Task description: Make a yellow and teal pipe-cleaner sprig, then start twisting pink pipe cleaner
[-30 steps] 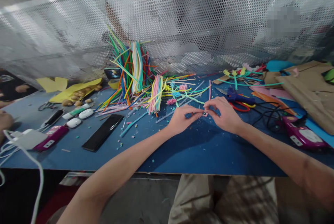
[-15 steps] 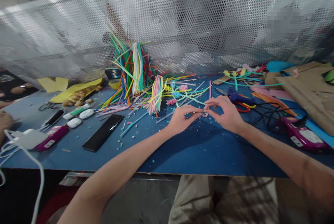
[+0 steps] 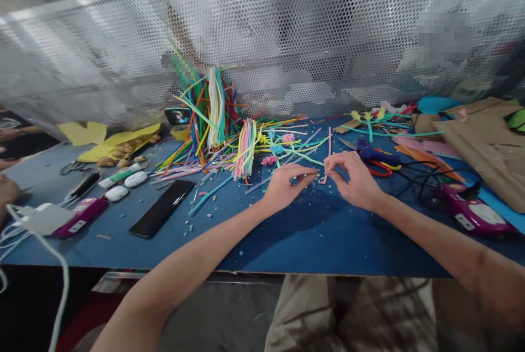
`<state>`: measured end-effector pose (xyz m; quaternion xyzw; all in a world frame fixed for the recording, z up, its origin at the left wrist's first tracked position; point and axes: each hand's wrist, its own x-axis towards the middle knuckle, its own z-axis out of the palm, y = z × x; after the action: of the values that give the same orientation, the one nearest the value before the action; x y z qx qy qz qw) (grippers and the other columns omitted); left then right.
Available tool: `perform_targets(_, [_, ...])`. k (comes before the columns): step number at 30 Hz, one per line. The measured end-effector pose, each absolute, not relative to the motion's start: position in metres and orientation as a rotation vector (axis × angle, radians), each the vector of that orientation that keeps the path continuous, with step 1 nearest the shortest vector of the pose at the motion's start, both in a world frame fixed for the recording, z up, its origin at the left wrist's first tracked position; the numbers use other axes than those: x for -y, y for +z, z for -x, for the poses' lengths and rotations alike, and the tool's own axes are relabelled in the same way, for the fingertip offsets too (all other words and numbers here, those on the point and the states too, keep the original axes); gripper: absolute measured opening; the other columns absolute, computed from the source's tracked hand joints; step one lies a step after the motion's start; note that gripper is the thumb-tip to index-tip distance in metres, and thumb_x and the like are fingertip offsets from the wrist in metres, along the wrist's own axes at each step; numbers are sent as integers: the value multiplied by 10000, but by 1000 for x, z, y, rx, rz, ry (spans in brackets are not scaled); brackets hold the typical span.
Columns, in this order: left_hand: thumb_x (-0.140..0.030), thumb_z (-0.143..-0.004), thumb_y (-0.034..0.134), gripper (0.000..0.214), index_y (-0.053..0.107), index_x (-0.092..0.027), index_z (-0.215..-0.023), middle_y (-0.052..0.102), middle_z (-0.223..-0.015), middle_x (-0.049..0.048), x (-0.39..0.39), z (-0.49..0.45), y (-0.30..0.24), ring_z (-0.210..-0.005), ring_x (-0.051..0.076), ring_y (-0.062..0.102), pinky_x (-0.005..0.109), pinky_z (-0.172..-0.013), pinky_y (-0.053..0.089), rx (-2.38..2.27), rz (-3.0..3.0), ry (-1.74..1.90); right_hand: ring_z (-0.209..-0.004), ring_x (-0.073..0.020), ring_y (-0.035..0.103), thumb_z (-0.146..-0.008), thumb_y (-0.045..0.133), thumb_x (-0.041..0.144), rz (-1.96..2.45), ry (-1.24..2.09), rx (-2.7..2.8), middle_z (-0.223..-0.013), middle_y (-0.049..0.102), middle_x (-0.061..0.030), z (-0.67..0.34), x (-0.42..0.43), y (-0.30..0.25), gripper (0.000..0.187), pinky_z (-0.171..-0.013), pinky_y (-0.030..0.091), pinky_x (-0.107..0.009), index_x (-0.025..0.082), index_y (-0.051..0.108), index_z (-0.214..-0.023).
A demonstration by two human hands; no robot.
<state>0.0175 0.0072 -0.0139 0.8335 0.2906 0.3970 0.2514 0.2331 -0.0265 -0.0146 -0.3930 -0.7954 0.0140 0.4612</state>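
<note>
Both my hands meet over the blue table (image 3: pixel 287 237) near its middle. My left hand (image 3: pixel 285 187) is curled, its fingertips pinched on the lower end of a thin pink pipe cleaner (image 3: pixel 328 147). Fingers of my right hand (image 3: pixel 356 180) pinch the same pink pipe cleaner from the other side. The strip runs away from the hands toward the back of the table. Small coloured clippings lie scattered under and around the hands.
A big pile of coloured pipe cleaners (image 3: pixel 213 117) stands behind, against a perforated metal screen (image 3: pixel 287 40). A blue glue gun (image 3: pixel 371 151) and a purple one (image 3: pixel 471 212) lie right, near brown cardboard (image 3: pixel 484 139). A black phone (image 3: pixel 162 208) and earbud cases (image 3: pixel 123 185) lie left.
Both hands have shifted slightly away from me while keeping their pinch on the pink pipe cleaner; the right fingers have reworked their grip. Nothing else on the table moved.
</note>
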Motion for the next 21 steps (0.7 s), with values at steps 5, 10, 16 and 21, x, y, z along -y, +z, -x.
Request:
perform_targets(5, [-417,-818,705,390,704,-159,-1111,751,-1019,87,-8,-20,-18,-954,208,704,326,-868,547,-782,-1691,1040,-709,-175,538,-889,618,291,997,4,1908,-856,671,-2,-230,28,-14,64,-790,420,-382,262,583,-933])
perform_targets(10, [-393,-766,762,398,708,-152,-1078,756,-991,92,-8,-23,-21,-942,211,714,346,-879,555,-734,-1530,1038,-759,-200,586,-869,656,332,1005,24,1929,-905,696,-7,-227,29,-13,217,-802,433,-407,285,570,-1062])
perform_targets(16, [-397,-728,793,426,707,-142,-1059,759,-967,98,-5,-26,-21,-888,203,720,333,-841,561,-742,-1477,1011,-776,-192,607,-870,656,288,949,-55,2002,-915,710,1,-226,30,-13,186,-803,428,-400,274,574,-1036])
perform_targets(21, [-374,-728,797,412,702,-136,-1051,760,-956,99,-6,-25,-22,-901,209,721,349,-860,558,-730,-1447,1014,-725,-173,593,-897,607,267,954,-68,2008,-902,709,1,-227,29,-12,55,-784,423,-396,257,582,-945])
